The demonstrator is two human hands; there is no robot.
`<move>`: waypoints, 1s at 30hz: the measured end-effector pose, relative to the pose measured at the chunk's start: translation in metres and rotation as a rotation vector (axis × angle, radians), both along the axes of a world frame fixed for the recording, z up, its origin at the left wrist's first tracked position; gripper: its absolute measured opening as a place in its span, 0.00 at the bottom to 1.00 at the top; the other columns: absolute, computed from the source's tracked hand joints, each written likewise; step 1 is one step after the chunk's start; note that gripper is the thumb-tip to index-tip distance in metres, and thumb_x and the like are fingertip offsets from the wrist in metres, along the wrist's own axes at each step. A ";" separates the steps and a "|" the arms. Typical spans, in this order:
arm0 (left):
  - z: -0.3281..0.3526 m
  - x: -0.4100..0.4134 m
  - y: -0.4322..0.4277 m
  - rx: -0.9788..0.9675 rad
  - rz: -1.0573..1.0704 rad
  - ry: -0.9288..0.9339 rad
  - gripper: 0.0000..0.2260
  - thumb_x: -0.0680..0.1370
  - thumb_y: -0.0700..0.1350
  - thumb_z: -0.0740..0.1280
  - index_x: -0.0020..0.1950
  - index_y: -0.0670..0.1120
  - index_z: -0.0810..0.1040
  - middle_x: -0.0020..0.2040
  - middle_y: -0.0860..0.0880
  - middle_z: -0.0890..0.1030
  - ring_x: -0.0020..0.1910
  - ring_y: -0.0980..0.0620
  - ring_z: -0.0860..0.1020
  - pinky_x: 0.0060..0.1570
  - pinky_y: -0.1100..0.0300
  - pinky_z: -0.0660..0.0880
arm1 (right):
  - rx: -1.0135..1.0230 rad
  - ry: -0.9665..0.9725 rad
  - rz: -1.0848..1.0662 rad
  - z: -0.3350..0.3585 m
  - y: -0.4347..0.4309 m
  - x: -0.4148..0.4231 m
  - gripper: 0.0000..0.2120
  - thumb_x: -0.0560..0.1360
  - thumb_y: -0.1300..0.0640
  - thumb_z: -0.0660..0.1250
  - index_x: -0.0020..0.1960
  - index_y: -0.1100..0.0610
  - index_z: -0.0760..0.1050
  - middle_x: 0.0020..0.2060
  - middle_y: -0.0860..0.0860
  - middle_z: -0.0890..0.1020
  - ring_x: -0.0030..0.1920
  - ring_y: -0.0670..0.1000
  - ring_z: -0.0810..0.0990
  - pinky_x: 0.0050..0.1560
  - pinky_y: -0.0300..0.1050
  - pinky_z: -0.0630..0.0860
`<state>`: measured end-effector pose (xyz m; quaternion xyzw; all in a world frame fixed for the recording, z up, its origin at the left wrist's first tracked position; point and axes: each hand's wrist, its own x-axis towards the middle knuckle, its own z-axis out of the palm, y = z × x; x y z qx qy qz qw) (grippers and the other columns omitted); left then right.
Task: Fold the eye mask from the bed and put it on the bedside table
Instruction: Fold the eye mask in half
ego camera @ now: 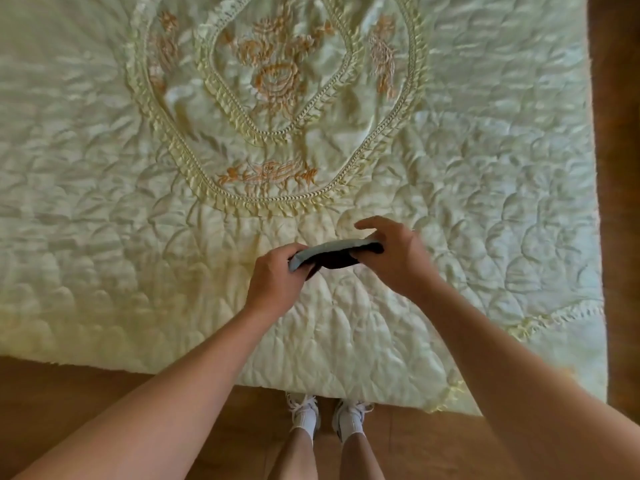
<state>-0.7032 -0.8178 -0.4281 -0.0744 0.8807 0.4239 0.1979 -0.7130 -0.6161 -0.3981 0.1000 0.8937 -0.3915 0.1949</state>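
Note:
The eye mask [334, 252], pale blue-grey on its upper face and black underneath, is held just above the bed's near part. My left hand [277, 280] grips its left end, fingers curled around the edge. My right hand [391, 252] pinches its right end, with the index finger stretched out over the top. The mask stretches between both hands as a long, slightly bowed strip. The bedside table is not in view.
A cream quilted bedspread [104, 220] with an embroidered oval of orange flowers [277, 77] covers the bed. Wooden floor [69, 386] runs along the bed's near edge and its right side. My white shoes [325, 415] stand at the bed's edge.

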 end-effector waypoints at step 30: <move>0.433 0.064 0.048 0.599 0.120 -0.123 0.09 0.74 0.48 0.74 0.49 0.44 0.85 0.46 0.45 0.87 0.46 0.48 0.86 0.55 0.44 0.80 | -0.820 0.108 -0.376 0.404 0.002 0.073 0.08 0.75 0.67 0.71 0.54 0.65 0.84 0.50 0.67 0.86 0.50 0.64 0.87 0.56 0.62 0.82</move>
